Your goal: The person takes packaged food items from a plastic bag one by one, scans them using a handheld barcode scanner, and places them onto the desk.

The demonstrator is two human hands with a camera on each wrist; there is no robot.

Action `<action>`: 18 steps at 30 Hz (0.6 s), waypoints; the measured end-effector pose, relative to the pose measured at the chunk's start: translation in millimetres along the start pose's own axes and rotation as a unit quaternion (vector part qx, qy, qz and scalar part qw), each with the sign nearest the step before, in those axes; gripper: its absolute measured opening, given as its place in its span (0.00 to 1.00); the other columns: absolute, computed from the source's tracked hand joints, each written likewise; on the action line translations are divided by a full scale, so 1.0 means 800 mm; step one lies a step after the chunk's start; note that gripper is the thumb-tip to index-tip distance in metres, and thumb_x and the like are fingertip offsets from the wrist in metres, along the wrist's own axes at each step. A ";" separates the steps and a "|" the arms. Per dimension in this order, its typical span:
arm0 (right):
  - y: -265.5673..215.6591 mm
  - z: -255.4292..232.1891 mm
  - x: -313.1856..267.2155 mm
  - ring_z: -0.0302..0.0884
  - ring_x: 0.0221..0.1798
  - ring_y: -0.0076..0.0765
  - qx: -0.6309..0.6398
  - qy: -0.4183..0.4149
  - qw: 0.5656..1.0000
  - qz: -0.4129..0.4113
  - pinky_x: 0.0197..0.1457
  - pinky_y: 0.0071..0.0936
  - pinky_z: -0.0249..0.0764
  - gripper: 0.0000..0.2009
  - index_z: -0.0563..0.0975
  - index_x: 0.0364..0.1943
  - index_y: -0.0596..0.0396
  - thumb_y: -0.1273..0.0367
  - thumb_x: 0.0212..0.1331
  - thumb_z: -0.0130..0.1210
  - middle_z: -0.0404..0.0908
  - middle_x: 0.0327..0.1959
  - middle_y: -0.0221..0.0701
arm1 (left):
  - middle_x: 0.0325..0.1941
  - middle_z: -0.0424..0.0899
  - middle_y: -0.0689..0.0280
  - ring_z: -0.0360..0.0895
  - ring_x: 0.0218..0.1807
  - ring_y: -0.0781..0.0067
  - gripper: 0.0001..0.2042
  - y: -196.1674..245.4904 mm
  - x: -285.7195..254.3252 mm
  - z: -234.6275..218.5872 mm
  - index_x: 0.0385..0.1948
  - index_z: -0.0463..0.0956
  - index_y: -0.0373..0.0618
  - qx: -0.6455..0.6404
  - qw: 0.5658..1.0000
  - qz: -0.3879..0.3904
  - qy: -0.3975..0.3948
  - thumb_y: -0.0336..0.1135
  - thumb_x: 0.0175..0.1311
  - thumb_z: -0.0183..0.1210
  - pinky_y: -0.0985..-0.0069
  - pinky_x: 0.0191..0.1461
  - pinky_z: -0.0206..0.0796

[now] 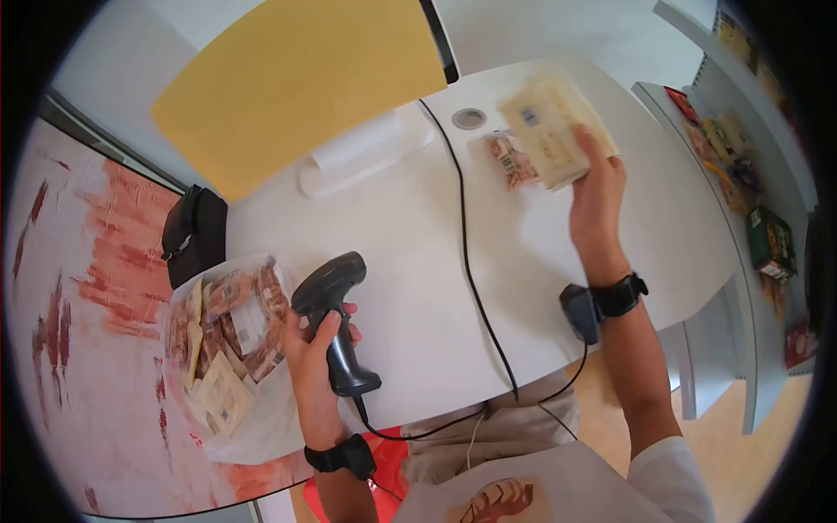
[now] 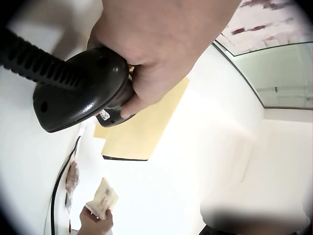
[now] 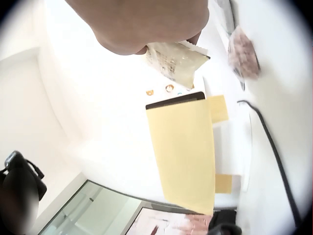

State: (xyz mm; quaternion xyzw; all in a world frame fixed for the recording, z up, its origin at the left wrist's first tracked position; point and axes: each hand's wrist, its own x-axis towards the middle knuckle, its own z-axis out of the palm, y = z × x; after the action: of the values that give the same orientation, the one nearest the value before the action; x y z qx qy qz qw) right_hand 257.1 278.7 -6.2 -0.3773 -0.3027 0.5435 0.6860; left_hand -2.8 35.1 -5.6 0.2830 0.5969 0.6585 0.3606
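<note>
White surface [image 1: 401, 227] is backed by a yellow panel [image 1: 305, 87], with a stuffed plastic bag [image 1: 248, 449] at the left. Now a black scanner [image 1: 343, 356] is gripped by its handle in the left hand [image 1: 312, 366]! Over on the far right, a pale packet [image 1: 547, 122] is pinched in the right hand [image 1: 599, 200], held near a smaller pink packet [image 1: 516, 166]. Moving the pale packet seems to be the step under way; a steady grip looks called for.

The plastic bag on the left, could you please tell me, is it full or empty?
Not empty: packets crowd the open mouth of the plastic bag; how deep they go is hidden.
</note>
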 end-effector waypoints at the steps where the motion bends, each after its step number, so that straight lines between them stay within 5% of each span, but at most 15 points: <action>1: -0.003 -0.003 0.001 0.75 0.52 0.29 -0.008 0.001 1.000 -0.008 0.55 0.26 0.69 0.20 0.74 0.52 0.62 0.64 0.60 0.59 0.77 0.50 0.33 | 0.40 0.82 0.51 0.78 0.26 0.69 0.18 -0.005 0.002 -0.004 0.53 0.66 0.39 -0.003 1.000 -0.010 0.007 0.28 0.62 0.59 0.77 0.30 0.71; 8: 0.021 -0.031 0.039 0.73 0.41 0.25 -0.120 0.040 0.992 -0.024 0.45 0.25 0.68 0.19 0.77 0.47 0.62 0.62 0.58 0.61 0.79 0.40 0.31 | 0.40 0.83 0.51 0.81 0.28 0.68 0.16 -0.006 0.005 -0.005 0.47 0.66 0.39 -0.011 0.998 -0.060 0.016 0.28 0.61 0.62 0.78 0.30 0.73; 10: 0.032 -0.052 0.051 0.73 0.40 0.25 -0.137 -0.046 0.988 -0.046 0.44 0.26 0.68 0.18 0.77 0.46 0.62 0.61 0.58 0.61 0.79 0.40 0.32 | 0.41 0.83 0.51 0.81 0.28 0.70 0.19 -0.016 0.007 -0.009 0.52 0.66 0.39 -0.012 0.998 -0.056 0.012 0.32 0.61 0.61 0.79 0.32 0.74; 12: 0.032 -0.052 0.055 0.73 0.38 0.27 -0.170 -0.039 0.984 -0.032 0.42 0.27 0.68 0.18 0.77 0.44 0.63 0.61 0.58 0.60 0.78 0.39 0.32 | 0.42 0.83 0.50 0.82 0.30 0.69 0.18 -0.015 0.005 -0.009 0.49 0.67 0.40 0.000 0.998 -0.058 0.015 0.32 0.60 0.63 0.79 0.32 0.74; 14: 0.031 -0.056 0.062 0.75 0.42 0.29 -0.212 -0.022 0.973 -0.089 0.46 0.28 0.69 0.19 0.76 0.46 0.64 0.62 0.59 0.60 0.79 0.42 0.34 | 0.40 0.82 0.55 0.82 0.32 0.68 0.18 -0.020 0.006 -0.010 0.47 0.67 0.38 -0.016 0.999 -0.048 0.015 0.31 0.59 0.65 0.79 0.34 0.73; 16: 0.020 -0.047 0.058 0.75 0.52 0.34 -0.177 -0.074 0.971 -0.140 0.55 0.29 0.69 0.24 0.71 0.56 0.66 0.64 0.59 0.59 0.76 0.52 0.40 | 0.41 0.82 0.60 0.80 0.38 0.74 0.17 -0.031 0.008 -0.011 0.45 0.70 0.37 0.100 0.992 0.071 0.043 0.29 0.58 0.65 0.80 0.38 0.72; 17: 0.018 -0.049 0.064 0.75 0.52 0.34 -0.179 -0.091 0.970 -0.136 0.55 0.29 0.69 0.24 0.71 0.56 0.66 0.64 0.59 0.59 0.76 0.52 0.40 | 0.41 0.82 0.62 0.79 0.39 0.76 0.15 -0.022 -0.001 -0.010 0.45 0.72 0.38 0.128 0.987 0.071 0.070 0.28 0.58 0.65 0.81 0.39 0.72; 18: 0.017 -0.054 0.073 0.73 0.56 0.37 -0.218 -0.025 0.960 -0.172 0.60 0.31 0.66 0.27 0.67 0.61 0.66 0.65 0.60 0.59 0.72 0.57 0.42 | 0.41 0.82 0.64 0.79 0.39 0.77 0.13 -0.012 -0.009 -0.008 0.44 0.75 0.39 0.157 0.981 0.070 0.094 0.27 0.58 0.64 0.81 0.40 0.71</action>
State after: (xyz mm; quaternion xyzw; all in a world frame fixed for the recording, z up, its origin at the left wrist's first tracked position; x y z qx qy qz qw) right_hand 298.8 329.1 -40.7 -0.4461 -0.4912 0.3479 0.6623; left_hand -2.7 25.9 -15.3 0.3142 0.7026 0.6040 0.2072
